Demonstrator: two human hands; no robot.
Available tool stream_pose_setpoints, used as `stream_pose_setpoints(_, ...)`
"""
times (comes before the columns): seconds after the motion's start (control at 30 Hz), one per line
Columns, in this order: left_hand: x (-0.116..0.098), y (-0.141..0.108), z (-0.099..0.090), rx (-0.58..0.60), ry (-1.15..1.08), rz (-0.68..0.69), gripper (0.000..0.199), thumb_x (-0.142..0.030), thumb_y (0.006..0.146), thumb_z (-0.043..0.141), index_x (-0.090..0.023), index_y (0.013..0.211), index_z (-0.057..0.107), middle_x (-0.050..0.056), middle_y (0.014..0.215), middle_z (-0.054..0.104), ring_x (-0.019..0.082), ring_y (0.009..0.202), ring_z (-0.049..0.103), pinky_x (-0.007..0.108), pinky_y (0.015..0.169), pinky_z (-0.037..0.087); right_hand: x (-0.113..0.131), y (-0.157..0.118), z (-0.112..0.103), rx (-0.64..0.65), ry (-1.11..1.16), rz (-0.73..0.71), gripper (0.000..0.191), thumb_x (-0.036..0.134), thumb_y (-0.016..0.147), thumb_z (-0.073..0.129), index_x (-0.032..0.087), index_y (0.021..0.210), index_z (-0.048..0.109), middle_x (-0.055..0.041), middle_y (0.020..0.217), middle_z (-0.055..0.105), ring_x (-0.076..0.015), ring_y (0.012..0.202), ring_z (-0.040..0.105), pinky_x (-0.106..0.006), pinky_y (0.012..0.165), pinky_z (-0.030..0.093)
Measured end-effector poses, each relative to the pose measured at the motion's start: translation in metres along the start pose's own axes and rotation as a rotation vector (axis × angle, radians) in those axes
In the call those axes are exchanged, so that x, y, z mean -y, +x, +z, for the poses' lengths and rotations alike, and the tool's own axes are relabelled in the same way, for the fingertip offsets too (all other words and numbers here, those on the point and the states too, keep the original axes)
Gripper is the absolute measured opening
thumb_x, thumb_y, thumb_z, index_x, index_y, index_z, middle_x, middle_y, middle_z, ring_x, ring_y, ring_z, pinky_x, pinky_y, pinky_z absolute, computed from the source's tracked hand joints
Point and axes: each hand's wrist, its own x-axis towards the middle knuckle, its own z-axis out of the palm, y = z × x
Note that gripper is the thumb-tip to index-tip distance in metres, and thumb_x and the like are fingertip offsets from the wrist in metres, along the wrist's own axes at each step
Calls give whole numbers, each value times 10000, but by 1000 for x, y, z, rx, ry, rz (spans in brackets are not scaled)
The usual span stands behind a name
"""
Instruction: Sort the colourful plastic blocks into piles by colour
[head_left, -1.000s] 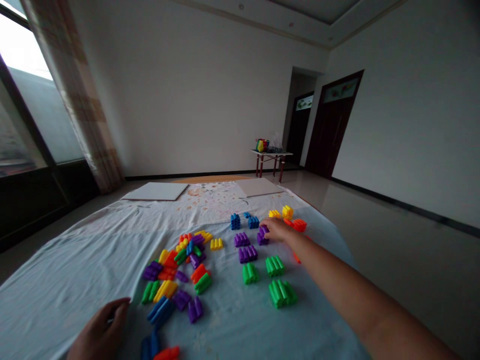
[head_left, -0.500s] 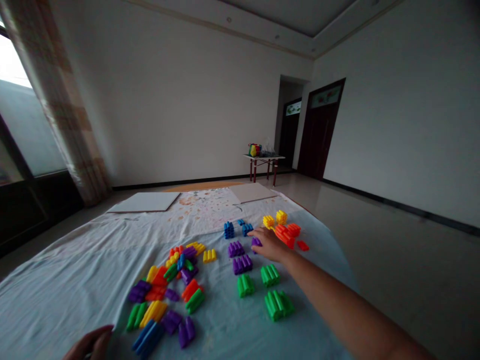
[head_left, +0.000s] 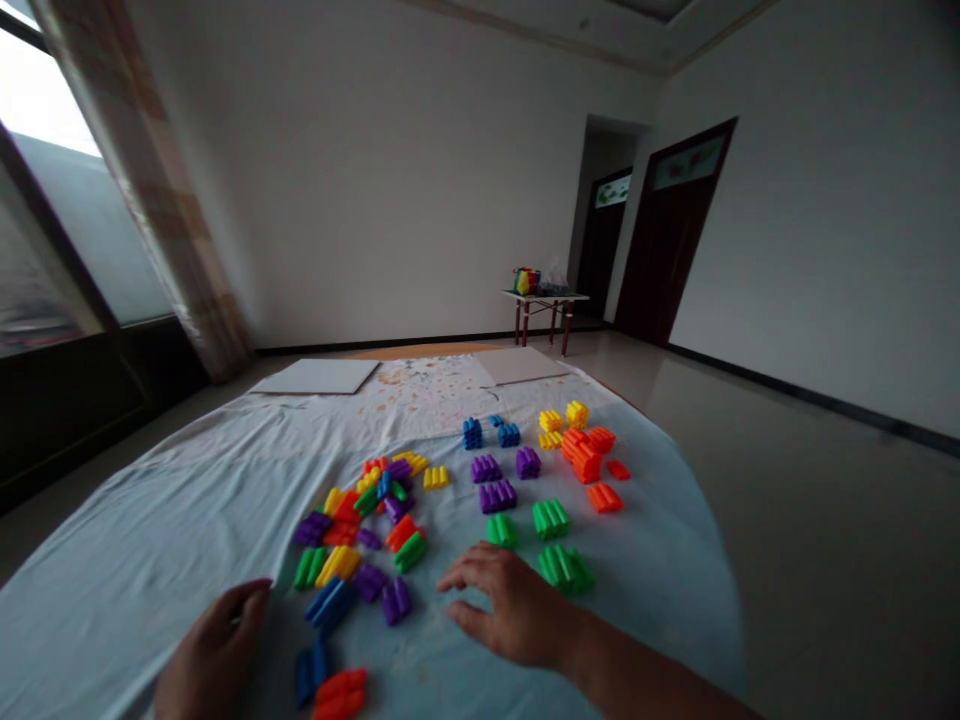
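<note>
My right hand (head_left: pixel 506 605) hovers over the cloth just in front of the green blocks (head_left: pixel 564 568), fingers apart and holding nothing. At the lower left my left hand (head_left: pixel 217 640) rests by the mixed pile, its thumb and index finger curved with a gap between them and nothing in it. The mixed pile has yellow (head_left: pixel 339 565), purple (head_left: pixel 396 600), blue (head_left: pixel 330 604), orange and green blocks. On the right, blocks stand grouped by colour: purple (head_left: pixel 497 496), blue (head_left: pixel 472 433), yellow (head_left: pixel 577 414) and orange (head_left: pixel 581 456).
A pale cloth (head_left: pixel 187 520) covers the round table. Two flat boards, a white one (head_left: pixel 321 376) and a beige one (head_left: pixel 519 366), lie at its far edge. Beyond, a small table (head_left: pixel 545 296) holds a colourful bag. Orange blocks (head_left: pixel 340 694) lie near the front edge.
My right hand has drawn back from the purple and blue groups toward me. The view has shifted, showing more of my left hand and the blocks at the front.
</note>
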Motion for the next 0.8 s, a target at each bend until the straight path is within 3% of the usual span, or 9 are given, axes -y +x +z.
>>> stream_pose_setpoints(0.1,-26,-11,-9,34,-40,-60,438,-485,708,407,-190,922,650,91,924,685,257,857,634,327,723,490,6,6,17,97,16,-11,255,211,788,627,169,1037,669,-78,995,687,-184,969,601,-300,916,435)
stream_pose_setpoints(0.17,-32,-15,-9,24,-41,-62,445,-491,708,407,-193,934,647,87,938,682,250,855,628,322,739,483,6,12,27,146,7,-10,288,206,771,646,160,1055,660,-87,1035,677,-194,1009,588,-314,942,421)
stream_pose_setpoints(0.53,-24,-17,-3,-4,-84,8,408,-458,737,400,-185,923,641,82,958,670,228,900,598,316,818,441,-9,37,69,150,-129,-42,369,161,742,642,151,1110,626,-99,1128,622,-217,1094,517,-358,988,380)
stream_pose_setpoints(0.8,-23,-18,-3,-7,-101,6,385,-459,729,420,-202,907,644,68,942,675,222,873,605,304,781,448,-14,30,71,193,-143,0,405,185,727,664,174,1129,617,-86,1077,620,-214,1050,536,-350,961,402)
